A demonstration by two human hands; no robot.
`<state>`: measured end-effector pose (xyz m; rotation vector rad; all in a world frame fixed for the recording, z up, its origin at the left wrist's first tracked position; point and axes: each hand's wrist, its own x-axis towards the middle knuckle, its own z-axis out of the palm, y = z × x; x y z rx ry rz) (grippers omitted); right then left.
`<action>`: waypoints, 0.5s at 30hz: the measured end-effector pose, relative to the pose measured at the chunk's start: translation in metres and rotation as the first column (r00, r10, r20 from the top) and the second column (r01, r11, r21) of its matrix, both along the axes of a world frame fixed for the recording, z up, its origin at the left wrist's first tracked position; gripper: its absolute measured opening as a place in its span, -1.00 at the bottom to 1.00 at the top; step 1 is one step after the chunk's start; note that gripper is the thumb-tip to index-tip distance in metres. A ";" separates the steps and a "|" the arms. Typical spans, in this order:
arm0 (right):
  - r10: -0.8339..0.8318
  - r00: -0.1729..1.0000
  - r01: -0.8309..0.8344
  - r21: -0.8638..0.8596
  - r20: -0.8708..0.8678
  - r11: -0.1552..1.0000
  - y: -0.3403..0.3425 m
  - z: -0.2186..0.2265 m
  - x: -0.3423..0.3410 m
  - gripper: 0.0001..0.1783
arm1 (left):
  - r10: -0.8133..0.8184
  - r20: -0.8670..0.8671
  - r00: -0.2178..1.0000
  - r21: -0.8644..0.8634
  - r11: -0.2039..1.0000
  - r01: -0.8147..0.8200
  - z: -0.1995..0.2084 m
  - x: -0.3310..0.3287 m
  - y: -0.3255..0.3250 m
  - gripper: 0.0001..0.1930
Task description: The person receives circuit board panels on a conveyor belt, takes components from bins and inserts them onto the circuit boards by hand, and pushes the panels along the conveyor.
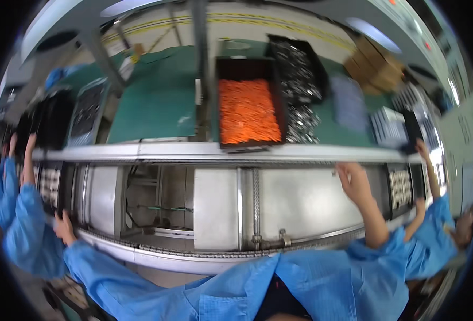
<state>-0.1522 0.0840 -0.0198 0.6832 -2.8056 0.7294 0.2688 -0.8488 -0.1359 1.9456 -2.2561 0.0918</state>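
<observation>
On the far left, my left hand [64, 229] reaches to the near corner of a black tray [60, 184] that holds rows of pale parts. Its fingers look apart, and I cannot tell whether they touch the tray. My right hand [355, 184] is raised over the right part of the conveyor, fingers curled in and pressed together. A tiny dark bit shows by the fingertips, too small to name. Beyond the conveyor, between my hands, stands a black bin [245, 67] full of orange small parts [248, 112].
A second black bin [322, 80] holds shiny bagged parts, with more clear bags [302, 124] beside it. Cardboard boxes [373, 64] stand back right. Another black tray [399, 187] sits far right. Co-workers' hands [422, 151] work at both ends. A metal post [200, 59] rises mid-bench.
</observation>
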 end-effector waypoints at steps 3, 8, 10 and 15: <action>-0.035 0.983 0.026 -0.049 -0.182 0.998 0.001 0.014 -0.021 -0.82 | 0.054 0.073 0.996 0.098 0.993 -0.061 0.010 -0.077 0.095 -0.31; 0.030 0.989 -0.040 -0.066 -0.142 0.997 0.022 -0.017 -0.084 -0.73 | -0.351 0.525 0.775 0.017 0.915 0.403 0.018 -0.071 0.198 -0.61; 0.101 0.978 -0.121 -0.104 -0.181 0.987 0.015 -0.038 -0.119 -0.72 | -0.435 0.460 0.774 -0.052 0.857 0.513 0.007 -0.042 0.216 -0.61; -0.009 1.000 0.000 -0.328 -0.026 0.945 -0.004 -0.058 -0.153 -0.66 | -0.595 0.224 0.771 -0.039 0.786 0.618 0.030 -0.071 0.335 -0.67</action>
